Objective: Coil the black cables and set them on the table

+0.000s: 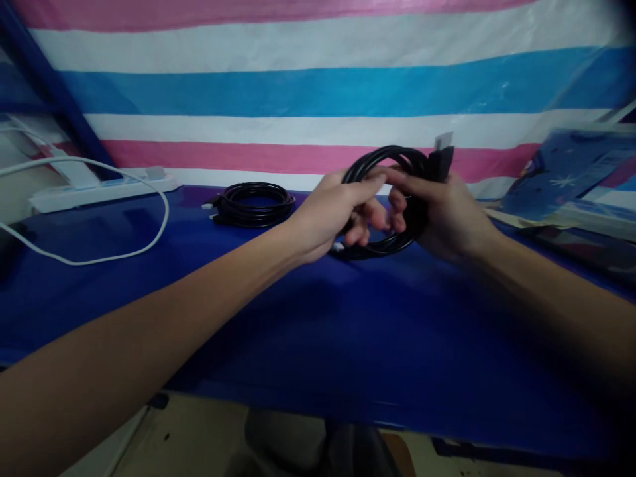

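Both hands hold one black coiled cable (390, 154) just above the blue table. My left hand (342, 205) grips the left side of the loop, its thumb lying across the strands. On the right side, my right hand (450, 205) is closed round the coil, with a black connector with a pale metal end (441, 158) sticking up above it. The two hands nearly meet at the fingertips inside the loop. A second connector with a white tip (338, 246) shows below my left hand. Another coiled black cable (256, 204) lies on the table to the left, its plug ends pointing left.
The blue table (318, 318) reaches to a striped sheet (318, 93) behind it. At the left are a white power strip (106, 192) and a looping white cord (166, 218). A blue package (559, 175) and a dark flat object (581, 245) are at the right.
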A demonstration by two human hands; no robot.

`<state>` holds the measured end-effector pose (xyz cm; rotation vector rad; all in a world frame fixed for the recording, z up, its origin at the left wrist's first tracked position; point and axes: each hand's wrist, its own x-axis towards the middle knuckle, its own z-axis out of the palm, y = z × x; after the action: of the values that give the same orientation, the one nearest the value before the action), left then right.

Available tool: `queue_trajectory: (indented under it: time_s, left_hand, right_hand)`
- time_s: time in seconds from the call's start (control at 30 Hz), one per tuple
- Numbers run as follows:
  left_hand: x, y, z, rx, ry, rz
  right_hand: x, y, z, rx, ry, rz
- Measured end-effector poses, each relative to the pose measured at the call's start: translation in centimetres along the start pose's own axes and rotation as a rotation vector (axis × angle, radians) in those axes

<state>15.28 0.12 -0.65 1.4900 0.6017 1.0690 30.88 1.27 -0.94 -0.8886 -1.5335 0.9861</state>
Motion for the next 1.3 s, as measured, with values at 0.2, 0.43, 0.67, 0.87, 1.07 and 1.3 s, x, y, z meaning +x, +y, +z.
queue_trajectory:
  time_s: [0.2,0.43,0.67,0.87,1.07,1.3]
  left_hand:
    - [1.2,-1.4,-1.5,0.115,0.344,0.123]
    - [0.0,0.1,-0.4,0.062,0.088,0.178]
    - [0.0,0.7,-0.4,0.029,-0.162,0.021]
    - [0.4,0.3,-0.5,0.224,-0.076,0.047]
    - [0.4,0.7,-0.2,0.322,0.079,0.113]
    - [0.8,0.3,-0.9,0.175,-0.038,0.142]
  right_hand:
    - [-1.4,-1.5,1.6,0.143,-0.104,0.094]
    - [-1.2,-2.6,1.1,-0.057,-0.035,0.010]
    - [-0.2,-1.8,-0.6,-0.661,0.152,-0.246]
    - [-0.8,-1.6,0.1,-0.659,-0.015,-0.326]
    - [-0.9,-2.0,0.7,-0.480,0.041,-0.179]
    - [-0.9,-2.0,1.0,-0.054,0.122,-0.037]
